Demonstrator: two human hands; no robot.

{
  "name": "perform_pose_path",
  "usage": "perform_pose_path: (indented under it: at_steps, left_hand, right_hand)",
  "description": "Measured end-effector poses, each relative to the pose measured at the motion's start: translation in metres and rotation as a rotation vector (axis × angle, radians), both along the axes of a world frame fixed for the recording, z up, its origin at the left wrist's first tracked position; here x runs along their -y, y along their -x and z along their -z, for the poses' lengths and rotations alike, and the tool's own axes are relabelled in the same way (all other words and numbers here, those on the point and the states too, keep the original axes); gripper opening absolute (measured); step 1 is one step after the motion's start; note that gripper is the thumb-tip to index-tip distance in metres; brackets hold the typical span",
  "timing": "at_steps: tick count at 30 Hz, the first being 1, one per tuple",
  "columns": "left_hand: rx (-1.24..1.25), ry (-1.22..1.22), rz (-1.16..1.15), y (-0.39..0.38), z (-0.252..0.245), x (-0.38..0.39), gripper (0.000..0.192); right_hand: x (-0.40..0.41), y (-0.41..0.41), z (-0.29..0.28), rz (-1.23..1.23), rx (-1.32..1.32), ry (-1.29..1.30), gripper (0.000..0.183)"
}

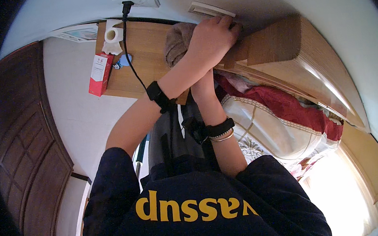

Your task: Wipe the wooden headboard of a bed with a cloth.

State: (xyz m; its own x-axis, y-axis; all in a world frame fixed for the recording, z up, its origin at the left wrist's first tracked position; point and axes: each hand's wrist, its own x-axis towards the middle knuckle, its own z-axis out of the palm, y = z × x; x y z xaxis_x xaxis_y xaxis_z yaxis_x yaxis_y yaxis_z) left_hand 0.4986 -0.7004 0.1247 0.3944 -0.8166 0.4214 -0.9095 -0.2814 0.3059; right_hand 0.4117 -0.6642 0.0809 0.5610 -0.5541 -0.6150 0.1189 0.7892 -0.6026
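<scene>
My left hand (215, 36) reaches across to the right, over the wooden bedside table, with its fingers bent down at the wall beside the headboard. Whatever its fingertips touch is hidden. A bundled grey-brown cloth (179, 43) lies on the table beside it, partly behind the hand and forearm. My right hand (204, 78) is mostly hidden beneath my left forearm; only its wrist end shows, near the table's right edge. Black bands are on both wrists, with a thin bracelet on the right one.
On the wooden table (149, 54) are a toilet paper roll (113, 34), a red and white box (100, 73) and a small blue item (125, 60). A black cord (126, 42) hangs from a wall socket (141, 1). A wooden headboard (270, 43) and patterned bedding (270, 121) are at right.
</scene>
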Motion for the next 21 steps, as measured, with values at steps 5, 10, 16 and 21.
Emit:
perform_pose_path:
  at_steps: [5,10,16,21]
  left_hand:
    - [-0.024,0.019,0.011,-0.008,0.008,-0.019,0.025]
    - [-0.243,0.148,-0.142,-0.019,0.002,-0.023,0.031]
    - [-0.034,0.096,-0.086,-0.010,-0.005,-0.005,0.022]
    - [-0.008,0.001,-0.027,-0.002,0.001,-0.004,0.021]
  right_hand:
    - [0.003,0.004,-0.003,-0.128,-0.151,0.113,0.041]
    - [0.005,-0.005,-0.013,-0.219,-0.157,0.095,0.036]
    - [0.005,-0.001,0.018,-0.193,-0.132,0.317,0.036]
    - [0.009,0.007,0.005,-0.093,-0.082,0.174,0.036]
